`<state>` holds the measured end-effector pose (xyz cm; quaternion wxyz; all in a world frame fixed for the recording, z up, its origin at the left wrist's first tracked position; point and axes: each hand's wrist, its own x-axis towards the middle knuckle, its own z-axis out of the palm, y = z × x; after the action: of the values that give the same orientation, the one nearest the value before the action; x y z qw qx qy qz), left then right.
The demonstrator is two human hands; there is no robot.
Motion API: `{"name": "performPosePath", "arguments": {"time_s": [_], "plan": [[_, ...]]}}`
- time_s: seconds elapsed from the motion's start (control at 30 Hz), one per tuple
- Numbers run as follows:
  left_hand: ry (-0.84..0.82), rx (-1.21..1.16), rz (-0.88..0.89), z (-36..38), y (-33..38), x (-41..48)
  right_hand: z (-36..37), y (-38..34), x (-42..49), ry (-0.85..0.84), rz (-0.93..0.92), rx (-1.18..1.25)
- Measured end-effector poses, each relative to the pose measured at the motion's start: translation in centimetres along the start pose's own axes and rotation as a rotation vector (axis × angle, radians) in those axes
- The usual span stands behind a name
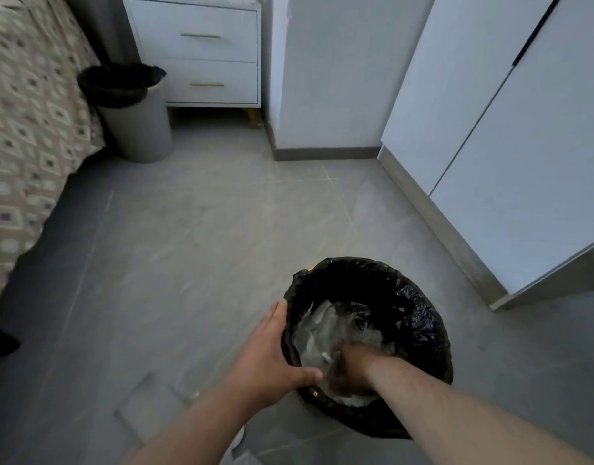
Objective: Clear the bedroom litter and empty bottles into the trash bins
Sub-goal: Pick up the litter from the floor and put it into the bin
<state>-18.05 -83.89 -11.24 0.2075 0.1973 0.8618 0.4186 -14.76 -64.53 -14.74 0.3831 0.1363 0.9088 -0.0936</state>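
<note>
The room was dimly, evenly lit, with a cool grey-blue cast. A pale sheen was seen on the floor tiles [242, 209] near the wardrobe [490, 129]. Deep shade was cast along the bedspread [27, 129] and under the nightstand [201, 45]. Inside the near bin [419, 317] the black liner was left almost detailless, and the right hand [352, 369] there was darkened and smeared by blur, while the left hand [265, 354] on the rim was rendered sharper. Straight lines were bowed toward the frame edges

You've got glossy, crinkled black plastic lining the bin [423, 313]; inside it, clear shiny film [322, 330]; under it, matt floor [188, 246].
</note>
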Motion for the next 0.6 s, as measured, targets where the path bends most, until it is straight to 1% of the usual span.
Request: {"name": "performPosePath", "arguments": {"time_s": [0.1, 0.2, 0.27, 0.33, 0.4, 0.5, 0.6], "plan": [[-0.001, 0.066, -0.017, -0.5, 0.9, -0.7, -2.1, -0.5, -2.0, 0.082, -0.065, 0.009], [-0.017, 0.115, 0.002, -1.7, 2.0, -2.1, -5.0, -0.5, -5.0, 0.205, -0.122, 0.088], [-0.008, 0.112, -0.01, -3.2, 2.7, -3.4, -7.2, -1.0, -8.2, 0.278, -0.202, 0.11], [0.029, 0.103, -0.037, -5.0, 3.0, -4.8, -8.9, -2.0, -11.5, 0.358, -0.287, 0.137], [0.076, 0.096, -0.058, -7.2, 3.1, -6.7, -9.8, -3.5, -14.2, 0.425, -0.347, 0.218], [0.169, 0.087, -0.125, -10.5, 2.3, -9.6, -10.0, -6.3, -17.2, 0.459, -0.43, 0.32], [0.237, 0.097, -0.218, -12.9, 0.4, -12.1, -9.2, -9.2, -18.4, 0.447, -0.468, 0.284]]}}
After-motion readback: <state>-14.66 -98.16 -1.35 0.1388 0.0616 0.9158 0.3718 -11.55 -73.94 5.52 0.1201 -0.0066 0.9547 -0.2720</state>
